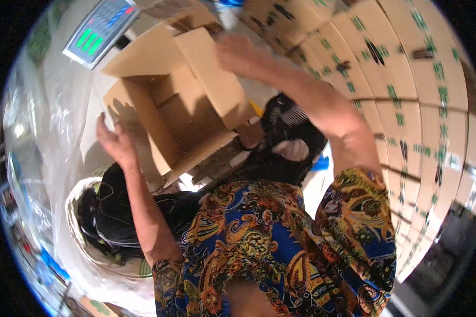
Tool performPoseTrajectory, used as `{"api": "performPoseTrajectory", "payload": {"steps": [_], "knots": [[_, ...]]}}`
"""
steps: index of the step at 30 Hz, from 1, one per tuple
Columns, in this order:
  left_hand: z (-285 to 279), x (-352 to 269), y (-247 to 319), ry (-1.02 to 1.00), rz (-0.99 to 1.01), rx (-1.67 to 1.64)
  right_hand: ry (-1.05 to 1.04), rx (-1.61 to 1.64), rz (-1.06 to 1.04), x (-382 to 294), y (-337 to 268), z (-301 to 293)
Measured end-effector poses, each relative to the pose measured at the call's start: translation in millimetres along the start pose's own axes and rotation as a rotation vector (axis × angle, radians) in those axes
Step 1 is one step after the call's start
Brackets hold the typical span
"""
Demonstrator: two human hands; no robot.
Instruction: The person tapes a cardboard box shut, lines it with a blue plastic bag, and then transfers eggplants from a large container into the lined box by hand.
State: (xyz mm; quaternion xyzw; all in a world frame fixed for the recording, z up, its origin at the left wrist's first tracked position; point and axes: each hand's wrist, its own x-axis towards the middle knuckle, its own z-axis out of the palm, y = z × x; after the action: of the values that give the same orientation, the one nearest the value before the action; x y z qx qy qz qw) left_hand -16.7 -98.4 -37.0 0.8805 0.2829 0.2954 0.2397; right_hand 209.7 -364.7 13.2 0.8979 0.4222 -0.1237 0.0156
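Observation:
An empty cardboard box (184, 115) with its top flaps spread stands before me, tilted in the view. My left hand (117, 142) is at the box's left side, fingers apart, with nothing in it; its shadow falls on the left flap. Beyond the raised right flap (214, 75) is my right hand (238, 55), blurred, its fingers curled near the flap's outer side. Whether those fingers touch the flap or hold anything cannot be told.
A digital scale's display panel (101, 29) stands at the upper left. Clear plastic sheeting (51, 119) hangs along the left. Stacked cardboard cartons (396, 79) with green print form a wall on the right. A sack with black lining (79, 222) lies at the lower left.

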Motion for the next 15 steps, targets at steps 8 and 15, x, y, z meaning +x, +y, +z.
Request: {"api": "performPoseTrajectory", "payload": {"steps": [8, 15], "knots": [[-51.6, -32.9, 108.2, -0.962, -0.201, -0.762, 0.432, 0.41, -0.006, -175.3, 155.9, 7.0], [-59.0, -58.1, 123.2, -1.205, 0.3, -0.123, 0.02, 1.126, 1.05, -374.2, 197.0, 291.0]]}}
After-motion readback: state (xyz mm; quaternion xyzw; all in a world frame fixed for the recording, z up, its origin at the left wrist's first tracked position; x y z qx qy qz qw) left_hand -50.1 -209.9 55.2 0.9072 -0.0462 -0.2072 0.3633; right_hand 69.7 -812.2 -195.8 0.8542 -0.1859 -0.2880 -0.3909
